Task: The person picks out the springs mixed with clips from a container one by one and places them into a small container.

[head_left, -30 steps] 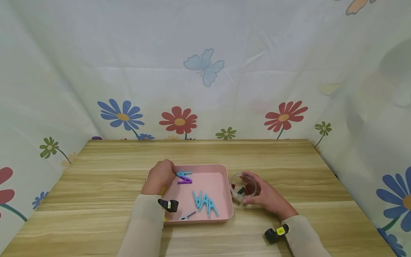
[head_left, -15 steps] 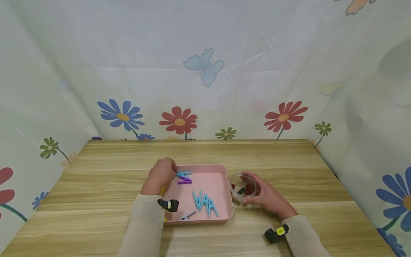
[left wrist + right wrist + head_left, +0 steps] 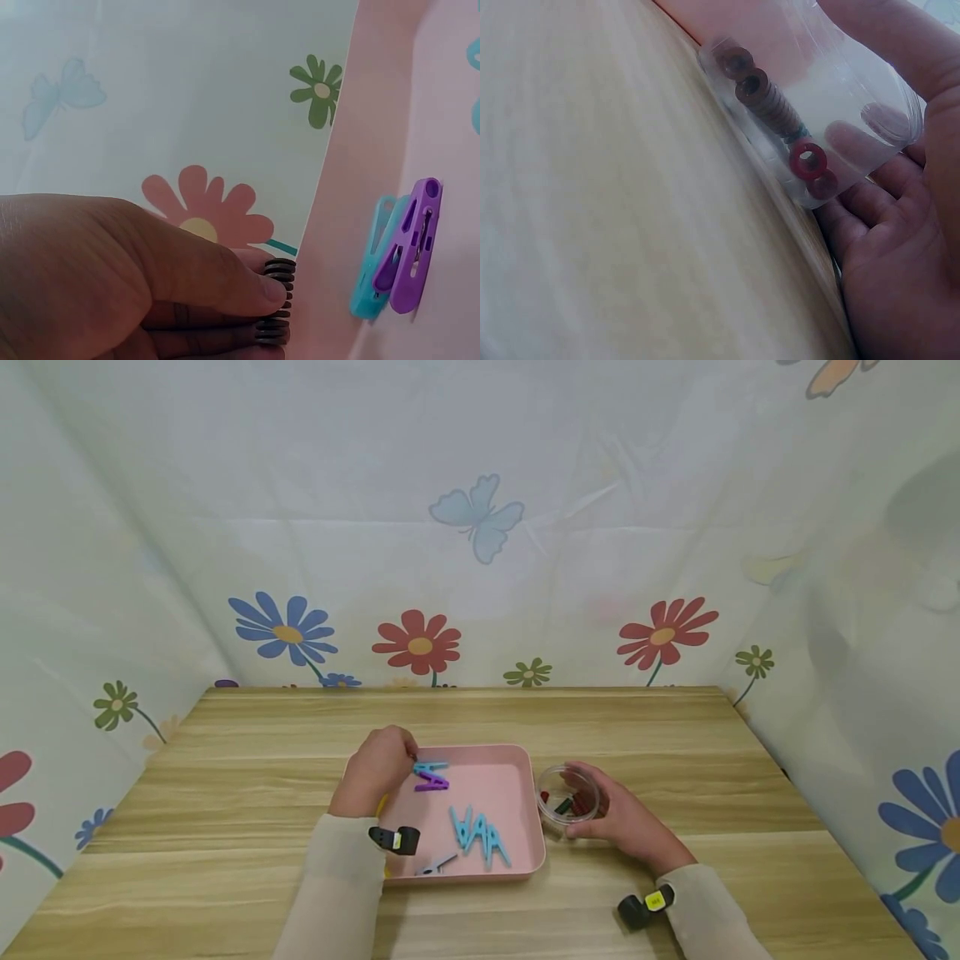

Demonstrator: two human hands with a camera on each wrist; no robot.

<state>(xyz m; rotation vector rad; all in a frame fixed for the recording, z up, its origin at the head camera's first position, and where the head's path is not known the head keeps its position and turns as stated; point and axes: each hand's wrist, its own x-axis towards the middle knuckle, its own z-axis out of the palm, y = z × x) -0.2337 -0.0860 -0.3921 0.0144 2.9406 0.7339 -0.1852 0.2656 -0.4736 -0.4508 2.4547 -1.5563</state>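
Note:
At the far left corner of the pink tray (image 3: 483, 777), my left hand (image 3: 377, 768) pinches a small dark ribbed coil (image 3: 277, 300) between thumb and fingers, beside the tray's wall. Close by, a light-blue clothespin (image 3: 369, 262) and a purple clothespin (image 3: 416, 247) lie inside the tray. My right hand (image 3: 611, 806) curls round a clear round plastic tub (image 3: 567, 793) standing against the tray's right side. Through its wall show several ribbed pieces with holed ends, among them a red one (image 3: 808, 158) and a brown one (image 3: 765, 97).
Several light-blue clothespins (image 3: 480, 835) lie in the tray's right half. A grey clothespin (image 3: 437, 864) lies by its near wall. Yellow pieces (image 3: 383, 803) show partly behind my left wrist. The wooden table (image 3: 645, 718) ends at a flowered cloth backdrop (image 3: 570, 568).
My left hand has shifted slightly away from me and to the right along the tray's far left corner. The right hand and the tub have stayed in place.

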